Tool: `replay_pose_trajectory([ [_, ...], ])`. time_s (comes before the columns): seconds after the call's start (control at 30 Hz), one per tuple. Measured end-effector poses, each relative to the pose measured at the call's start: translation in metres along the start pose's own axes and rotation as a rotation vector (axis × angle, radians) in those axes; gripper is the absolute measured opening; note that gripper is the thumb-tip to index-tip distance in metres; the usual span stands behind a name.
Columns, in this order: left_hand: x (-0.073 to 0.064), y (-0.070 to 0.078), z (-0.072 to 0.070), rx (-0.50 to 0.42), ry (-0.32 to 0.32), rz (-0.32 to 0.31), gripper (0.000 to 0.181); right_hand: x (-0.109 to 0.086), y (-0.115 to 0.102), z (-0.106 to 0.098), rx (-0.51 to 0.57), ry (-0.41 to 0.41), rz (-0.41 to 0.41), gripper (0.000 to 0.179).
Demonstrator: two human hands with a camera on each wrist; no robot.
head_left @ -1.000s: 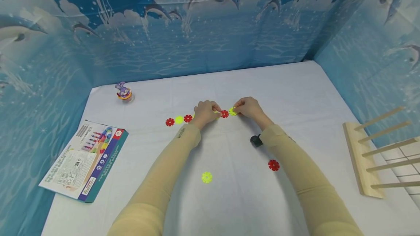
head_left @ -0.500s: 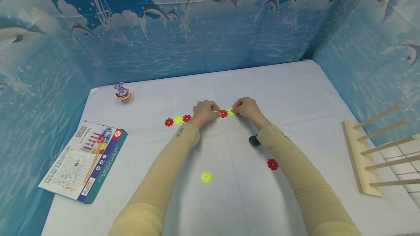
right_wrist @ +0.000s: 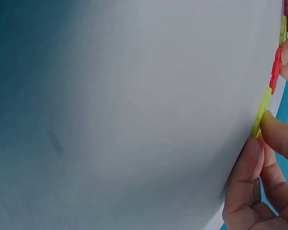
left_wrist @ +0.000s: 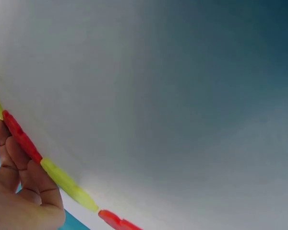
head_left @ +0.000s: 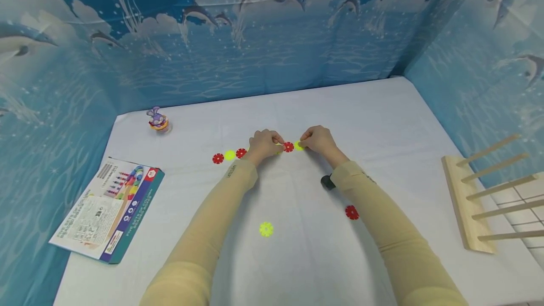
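Red and yellow notched plastic snowflake discs form a row on the white cloth, starting at a red disc (head_left: 218,158) on the left. My left hand (head_left: 261,147) covers the middle of the row, its thumb and forefinger pinching a yellow disc near a red disc (head_left: 288,147). At the right end, my right hand (head_left: 321,141) pinches another yellow disc (right_wrist: 262,112) between thumb and fingers. In the right wrist view this disc meets the red disc (right_wrist: 275,72) edge to edge. Seen from the left wrist, the discs follow one another in a chain (left_wrist: 67,184) along the fingers.
Nearer the body lie a loose yellow disc (head_left: 266,229) and a loose red disc (head_left: 352,212). A box (head_left: 108,209) lies at left, with a purple rabbit figure (head_left: 158,119) behind it. At right stands a wooden rack with pegs (head_left: 467,204). A dolphin-print curtain (head_left: 263,51) borders the table.
The whole head view shifts slightly left. Both hands stay at the row with hardly any movement, and the discs keep their arrangement.
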State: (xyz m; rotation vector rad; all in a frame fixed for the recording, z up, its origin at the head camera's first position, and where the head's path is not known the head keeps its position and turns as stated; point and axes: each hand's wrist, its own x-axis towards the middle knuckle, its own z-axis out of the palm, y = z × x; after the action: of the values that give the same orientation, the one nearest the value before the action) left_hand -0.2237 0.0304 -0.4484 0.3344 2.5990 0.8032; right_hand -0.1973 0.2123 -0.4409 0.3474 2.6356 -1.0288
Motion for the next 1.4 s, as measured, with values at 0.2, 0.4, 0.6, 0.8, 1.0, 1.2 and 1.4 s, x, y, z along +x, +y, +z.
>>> replay_pose_trajectory([
  [0.2,0.001,0.000,0.001,0.003,-0.003,-0.005,0.016,-0.001,0.000,0.000,-0.006,0.007,-0.003,0.018],
  [0.4,0.002,0.002,0.001,0.025,0.008,-0.008,0.018,-0.001,0.000,0.000,-0.007,0.013,-0.008,0.018],
  [0.6,0.002,0.008,0.003,0.055,0.019,-0.008,0.024,-0.001,0.000,0.000,-0.018,0.000,-0.002,0.017],
  [0.8,0.003,0.016,0.008,0.043,0.023,0.035,0.024,-0.002,-0.001,-0.001,-0.037,0.013,-0.020,0.018],
  [1.0,0.003,0.020,0.012,0.034,0.025,0.062,0.022,-0.002,-0.001,-0.001,-0.042,0.019,-0.028,0.017],
  [1.2,0.004,0.022,0.016,0.036,0.046,0.057,0.018,-0.003,0.000,-0.001,-0.039,0.025,-0.031,0.017],
  [1.4,0.003,0.025,0.018,0.048,0.067,0.071,0.015,-0.003,0.000,-0.001,-0.034,0.018,-0.025,0.017],
])
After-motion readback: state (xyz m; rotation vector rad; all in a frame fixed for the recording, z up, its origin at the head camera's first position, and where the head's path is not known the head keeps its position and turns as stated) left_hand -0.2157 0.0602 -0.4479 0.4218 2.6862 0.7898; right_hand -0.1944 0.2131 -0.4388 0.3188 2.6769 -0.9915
